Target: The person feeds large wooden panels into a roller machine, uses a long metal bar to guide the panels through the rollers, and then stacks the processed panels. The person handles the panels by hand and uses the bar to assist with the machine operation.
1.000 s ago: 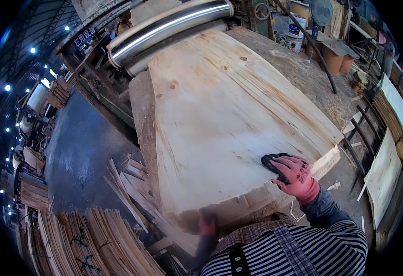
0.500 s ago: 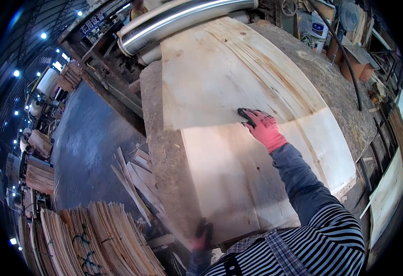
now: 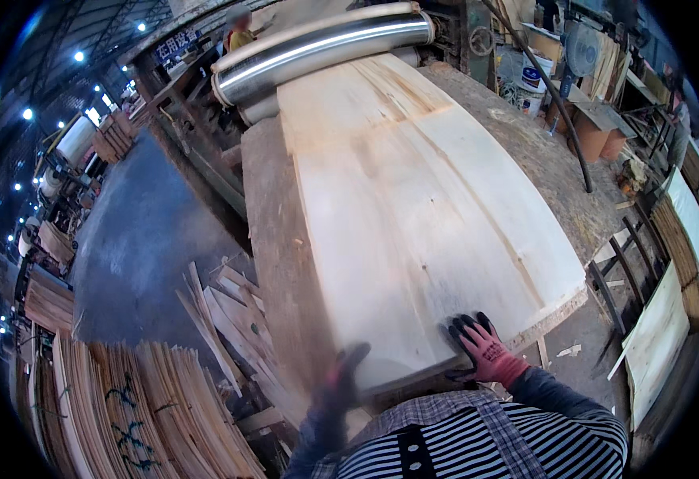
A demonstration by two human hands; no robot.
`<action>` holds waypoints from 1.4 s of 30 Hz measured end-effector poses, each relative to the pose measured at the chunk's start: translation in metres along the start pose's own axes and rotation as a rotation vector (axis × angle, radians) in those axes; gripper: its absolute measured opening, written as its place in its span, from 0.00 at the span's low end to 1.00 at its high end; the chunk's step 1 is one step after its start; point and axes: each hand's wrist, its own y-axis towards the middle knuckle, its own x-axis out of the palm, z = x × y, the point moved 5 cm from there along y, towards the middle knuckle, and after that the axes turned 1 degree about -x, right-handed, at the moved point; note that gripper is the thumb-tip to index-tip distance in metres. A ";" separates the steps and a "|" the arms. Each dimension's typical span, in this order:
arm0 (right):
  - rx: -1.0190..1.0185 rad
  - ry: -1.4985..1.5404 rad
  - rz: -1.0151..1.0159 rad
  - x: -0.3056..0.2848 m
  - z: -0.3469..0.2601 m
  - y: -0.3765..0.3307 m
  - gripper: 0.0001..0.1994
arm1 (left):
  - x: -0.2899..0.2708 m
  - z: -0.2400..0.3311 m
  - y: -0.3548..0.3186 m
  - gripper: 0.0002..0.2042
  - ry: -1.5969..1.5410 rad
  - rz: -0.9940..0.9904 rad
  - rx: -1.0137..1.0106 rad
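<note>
A pale wood veneer sheet (image 3: 413,231) lies lengthwise on the worn table (image 3: 274,215). Its far edge meets a browner veneer sheet (image 3: 325,100), which runs up to a shiny metal roller (image 3: 325,49). My right hand (image 3: 487,351), in a pink and black glove, rests at the near edge of the pale sheet, fingers spread over its top and thumb low by the edge. At the near left corner is my left hand (image 3: 341,377), similarly gloved; motion blur smears its fingers, and whether it grips the sheet cannot be made out.
Upright bundled veneer (image 3: 150,407) stands at the lower left, beside loose wood strips (image 3: 242,311) on the floor. Beyond the rollers is another person (image 3: 240,30). A dark pole (image 3: 553,96) leans at the right, near a fan (image 3: 585,49) and a white bucket (image 3: 535,76).
Both veneer sheets have slid away toward the roller. My right hand has come back from the seam to the near edge. My left hand has risen slightly beside the near left corner.
</note>
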 end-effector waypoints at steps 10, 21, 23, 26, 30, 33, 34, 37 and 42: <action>-0.025 -0.123 0.726 -0.106 -0.038 -0.076 0.33 | 0.018 0.169 -0.059 0.18 -0.611 0.124 -0.422; 0.099 -0.238 0.220 0.041 0.004 -0.038 0.31 | 0.030 -0.014 -0.053 0.20 0.170 0.165 -0.379; 0.091 -0.229 0.200 0.055 0.009 -0.038 0.31 | 0.036 -0.028 -0.052 0.23 0.152 0.278 -0.432; 0.073 -0.177 0.347 0.058 0.009 -0.039 0.30 | 0.042 -0.052 -0.059 0.27 0.088 0.368 -0.459; 0.052 -0.164 0.407 0.053 0.008 -0.037 0.30 | 0.039 -0.038 -0.066 0.27 0.337 0.493 -0.556; 0.053 -0.169 0.441 0.055 0.007 -0.038 0.30 | 0.039 -0.027 -0.064 0.26 0.379 0.482 -0.574; 0.059 -0.172 0.444 0.055 0.007 -0.039 0.30 | 0.039 -0.021 -0.064 0.26 0.391 0.465 -0.577; 0.080 -0.187 0.403 0.054 0.006 -0.038 0.30 | 0.040 -0.011 -0.066 0.25 0.378 0.476 -0.511; 0.112 -0.251 0.344 0.055 0.008 -0.040 0.30 | 0.041 -0.006 -0.063 0.25 0.447 0.457 -0.479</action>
